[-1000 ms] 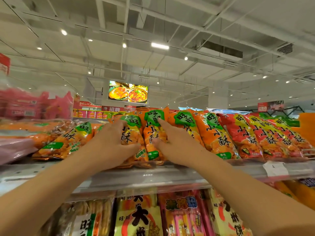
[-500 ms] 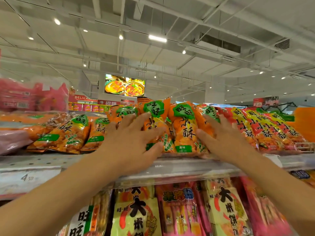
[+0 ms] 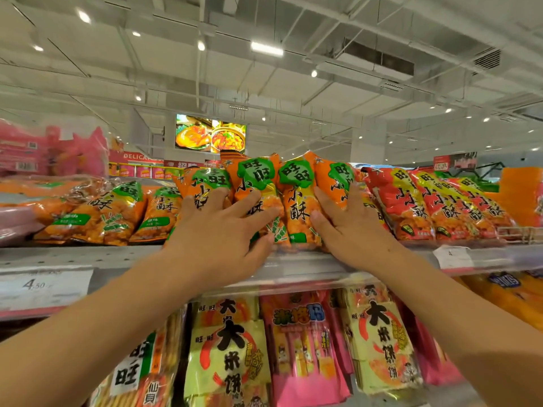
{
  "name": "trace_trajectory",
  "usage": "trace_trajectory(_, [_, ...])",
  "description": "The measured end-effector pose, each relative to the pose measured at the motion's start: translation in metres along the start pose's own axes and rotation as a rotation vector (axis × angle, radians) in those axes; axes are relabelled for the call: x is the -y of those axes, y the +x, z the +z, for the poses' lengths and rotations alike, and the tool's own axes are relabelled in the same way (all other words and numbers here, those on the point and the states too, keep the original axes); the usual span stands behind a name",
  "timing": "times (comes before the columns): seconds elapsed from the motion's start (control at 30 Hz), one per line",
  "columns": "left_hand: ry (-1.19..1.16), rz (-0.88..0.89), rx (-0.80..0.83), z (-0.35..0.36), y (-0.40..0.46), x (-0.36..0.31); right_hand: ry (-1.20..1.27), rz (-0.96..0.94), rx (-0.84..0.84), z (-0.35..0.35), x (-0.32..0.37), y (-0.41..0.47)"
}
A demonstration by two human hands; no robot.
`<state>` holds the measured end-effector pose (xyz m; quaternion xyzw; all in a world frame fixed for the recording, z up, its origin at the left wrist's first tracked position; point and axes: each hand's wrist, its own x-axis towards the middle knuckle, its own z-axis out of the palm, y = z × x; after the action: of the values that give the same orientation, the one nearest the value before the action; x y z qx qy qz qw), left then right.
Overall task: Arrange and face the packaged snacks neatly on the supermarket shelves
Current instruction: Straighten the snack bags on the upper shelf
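because the orange bags at the far left [image 3: 114,212] lie slumped on their backs on the top shelf [image 3: 88,255], apart from the bunch i am working, they read to me as not yet faced. just right of them my left hand [image 3: 217,230] lies flat with fingers spread wide, holding nothing, pressing on the fronts of the leaning green-labelled bags [image 3: 205,186] so they stay upright instead of sliding down. between my hands stands the upright middle bag [image 3: 296,198], label out toward the aisle, which is the look i want for the whole row. my right hand [image 3: 349,227] is also flat and unclenched, fingers straight against the side of the bag beside it [image 3: 338,179], squeezing the bunch toward my left so it packs tight. further right the red bags [image 3: 411,201] lean back in an orderly overlapping row, so i judge they need little. below the shelf edge the yellow packs [image 3: 229,348] and pink packs [image 3: 302,342] hang face out.
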<state>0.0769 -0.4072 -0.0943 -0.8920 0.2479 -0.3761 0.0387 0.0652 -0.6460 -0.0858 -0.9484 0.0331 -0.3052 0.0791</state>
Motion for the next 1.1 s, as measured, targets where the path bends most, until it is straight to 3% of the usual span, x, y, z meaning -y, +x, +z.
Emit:
trace_trajectory(0.13, [0.067, 0.026, -0.124, -0.007, -0.008, -0.004, -0.045, -0.011, -0.123, 0.006, 0.003, -0.01])
trace_trajectory(0.27, [0.049, 0.05, -0.338, -0.001, -0.037, -0.011, 0.063, -0.259, -0.358, 0.02, 0.012, -0.041])
trace_trajectory(0.4, [0.039, 0.01, -0.367, 0.019, -0.073, -0.02, 0.276, -0.36, -0.254, 0.041, 0.012, -0.068])
trace_trajectory(0.63, [0.15, -0.018, -0.358, 0.043, -0.095, -0.029, 0.073, -0.441, -0.332, 0.066, -0.004, -0.084])
trace_trajectory(0.9, [0.019, -0.027, -0.463, 0.069, -0.105, -0.054, 0.078, -0.431, -0.256, 0.07, -0.015, -0.109])
trace_trajectory(0.97, [-0.103, 0.107, -0.414, 0.09, -0.124, -0.082, 0.082, -0.423, -0.207, 0.079, -0.027, -0.13])
trace_trajectory(1.1, [-0.199, 0.258, -0.113, 0.135, -0.154, -0.141, 0.141, -0.262, -0.048, 0.105, -0.074, -0.172])
